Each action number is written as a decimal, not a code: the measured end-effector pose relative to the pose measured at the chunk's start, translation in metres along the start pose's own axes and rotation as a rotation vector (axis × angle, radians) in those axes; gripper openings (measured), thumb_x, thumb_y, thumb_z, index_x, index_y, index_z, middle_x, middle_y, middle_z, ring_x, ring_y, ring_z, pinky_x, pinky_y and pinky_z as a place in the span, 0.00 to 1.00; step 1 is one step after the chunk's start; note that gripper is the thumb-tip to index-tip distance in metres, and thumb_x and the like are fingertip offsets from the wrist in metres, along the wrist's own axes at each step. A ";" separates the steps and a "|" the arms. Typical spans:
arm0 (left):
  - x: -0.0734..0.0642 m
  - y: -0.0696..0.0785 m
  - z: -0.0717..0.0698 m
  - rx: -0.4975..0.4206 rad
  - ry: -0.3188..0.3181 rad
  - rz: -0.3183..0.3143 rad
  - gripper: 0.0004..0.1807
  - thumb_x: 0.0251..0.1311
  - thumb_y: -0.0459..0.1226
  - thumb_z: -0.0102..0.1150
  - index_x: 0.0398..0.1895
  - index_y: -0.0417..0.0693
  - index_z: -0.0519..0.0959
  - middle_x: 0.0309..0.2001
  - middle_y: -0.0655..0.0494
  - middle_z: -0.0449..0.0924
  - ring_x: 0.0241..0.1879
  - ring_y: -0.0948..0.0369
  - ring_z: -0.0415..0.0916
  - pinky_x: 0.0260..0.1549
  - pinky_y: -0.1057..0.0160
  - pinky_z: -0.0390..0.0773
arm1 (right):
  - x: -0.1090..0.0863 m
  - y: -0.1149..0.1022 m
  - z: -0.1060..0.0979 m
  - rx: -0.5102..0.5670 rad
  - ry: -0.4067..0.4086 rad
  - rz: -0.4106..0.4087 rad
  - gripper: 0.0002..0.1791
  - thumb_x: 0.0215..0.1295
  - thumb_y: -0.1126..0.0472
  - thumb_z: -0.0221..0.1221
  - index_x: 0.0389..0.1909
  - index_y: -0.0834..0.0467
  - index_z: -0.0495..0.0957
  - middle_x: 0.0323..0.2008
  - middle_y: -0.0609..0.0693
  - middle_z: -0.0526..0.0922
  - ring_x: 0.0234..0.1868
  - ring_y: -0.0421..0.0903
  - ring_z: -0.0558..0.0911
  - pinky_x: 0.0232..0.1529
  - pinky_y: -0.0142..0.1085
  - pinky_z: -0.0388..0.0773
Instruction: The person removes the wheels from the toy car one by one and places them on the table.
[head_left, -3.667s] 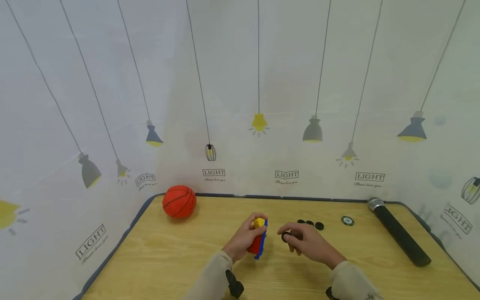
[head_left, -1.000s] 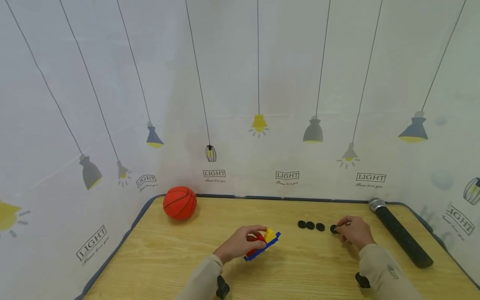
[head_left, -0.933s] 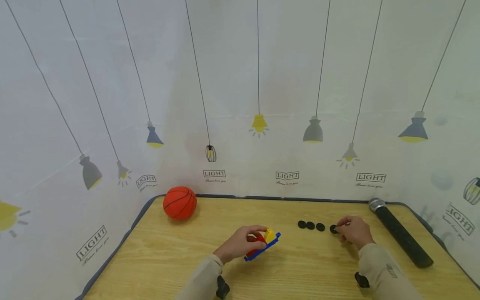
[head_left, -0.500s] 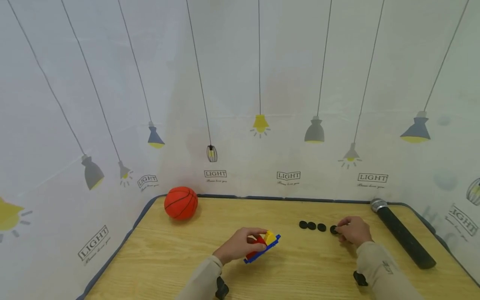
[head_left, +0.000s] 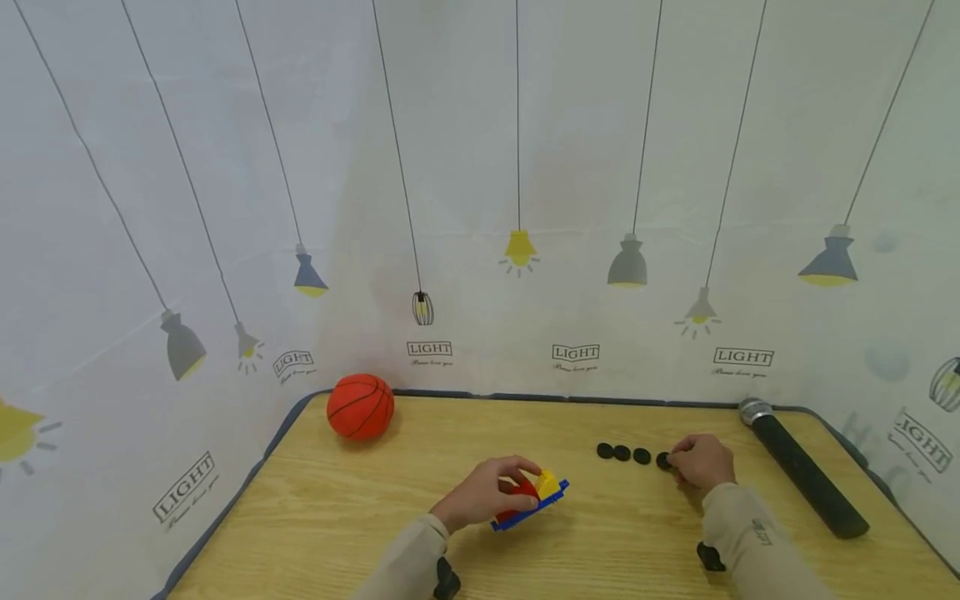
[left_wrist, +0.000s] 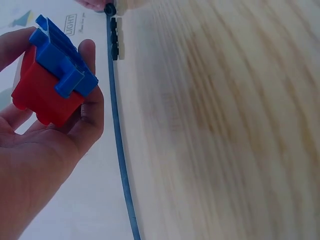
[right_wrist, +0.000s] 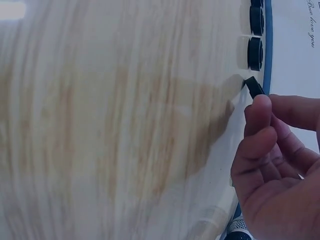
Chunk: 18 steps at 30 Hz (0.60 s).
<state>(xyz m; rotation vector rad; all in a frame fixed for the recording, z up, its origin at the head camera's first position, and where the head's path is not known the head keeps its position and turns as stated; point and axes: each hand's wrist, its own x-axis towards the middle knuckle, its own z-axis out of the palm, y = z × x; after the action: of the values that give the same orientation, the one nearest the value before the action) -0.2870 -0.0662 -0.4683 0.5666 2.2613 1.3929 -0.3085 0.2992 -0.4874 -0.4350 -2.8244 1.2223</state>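
Observation:
My left hand (head_left: 483, 493) grips a toy car body (head_left: 516, 505) above the table, fingers on one side and thumb on the other. It has a yellow front, a red rear and a blue base with short stubs, tilted up to the right. In the left wrist view, the toy car body (left_wrist: 52, 90) shows its blue underside. My right hand (head_left: 703, 462) pinches a black toy wheel (head_left: 663, 461) between thumb and index finger. In the right wrist view this toy wheel (right_wrist: 254, 87) is tipped on edge, close to the table. Several black wheels (head_left: 622, 452) lie in a row to its left.
A red toy basketball (head_left: 360, 407) stands at the back left of the wooden table (head_left: 300, 517). Along the right side lies a black microphone (head_left: 806, 471) with a silver head. White printed sheeting (head_left: 465, 208) encloses the table's back and sides.
Since the earliest frame my right hand has carried the wheel right, to the row's end, and lately shifted slightly left. The round chip there is now hidden. My left hand has turned the toy car body.

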 end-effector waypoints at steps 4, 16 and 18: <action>0.001 -0.001 0.003 -0.002 -0.005 0.006 0.18 0.63 0.41 0.67 0.56 0.58 0.79 0.48 0.55 0.82 0.50 0.55 0.82 0.52 0.49 0.83 | 0.001 0.001 0.000 -0.050 0.014 -0.006 0.09 0.64 0.63 0.59 0.37 0.67 0.81 0.15 0.49 0.82 0.17 0.42 0.80 0.25 0.33 0.73; 0.002 0.000 0.004 0.022 -0.010 0.012 0.17 0.63 0.40 0.68 0.55 0.59 0.80 0.47 0.55 0.82 0.47 0.56 0.83 0.49 0.51 0.84 | -0.003 -0.006 -0.001 -0.074 0.016 0.026 0.09 0.63 0.64 0.57 0.35 0.67 0.81 0.14 0.50 0.82 0.19 0.43 0.80 0.26 0.33 0.69; 0.003 0.000 0.005 0.029 -0.014 0.014 0.17 0.63 0.40 0.68 0.55 0.59 0.80 0.47 0.56 0.82 0.47 0.57 0.83 0.49 0.51 0.84 | -0.003 -0.006 -0.001 -0.081 0.019 0.026 0.09 0.63 0.65 0.57 0.35 0.68 0.81 0.14 0.50 0.82 0.19 0.43 0.80 0.26 0.33 0.69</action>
<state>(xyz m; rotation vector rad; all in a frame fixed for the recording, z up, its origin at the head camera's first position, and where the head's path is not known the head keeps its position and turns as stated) -0.2867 -0.0607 -0.4704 0.6010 2.2741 1.3607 -0.3069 0.2952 -0.4816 -0.4860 -2.8690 1.1046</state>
